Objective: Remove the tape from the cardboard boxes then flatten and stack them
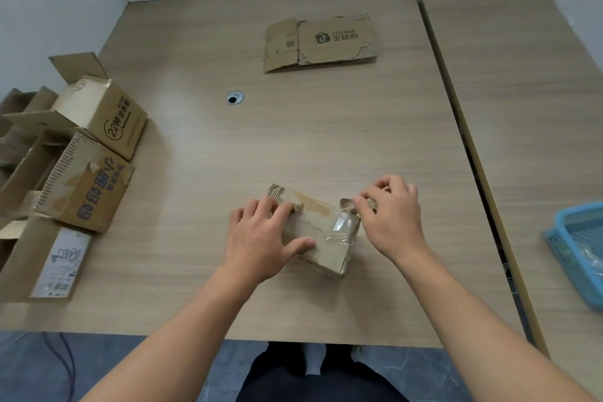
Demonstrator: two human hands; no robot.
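- The small box [321, 238] sits on the desk [293, 140] close to the front edge, near the middle. It is the one being worked on.
- The left hand [257, 238] lies on top of the small box and presses it down. Its thumb is stretched out to the side.
- The right hand [391, 222] pinches a loose end of clear tape [342, 225] at the far right corner of the small box. Its fingers are bunched tight on the tape.
- To do this well, I think the left hand should push down hard so the box does not slide. The right hand should pull low and slow along the box, so the tape comes off in one piece and does not rip the card.
- The tape is clear and shiny, so it is hard to see where it ends. The left hand hides the left part of the box top.
- A pile of boxes [88, 179] sits by the left edge. Some run out of the picture, so I cannot count them.
- On a second desk to the right, a blue basket [577, 248] is cut off at the side. Something pale lies in it, but I cannot tell what.
- One flat box [326, 42] lies near the far right corner of the desk. It looks like the start of the stack.
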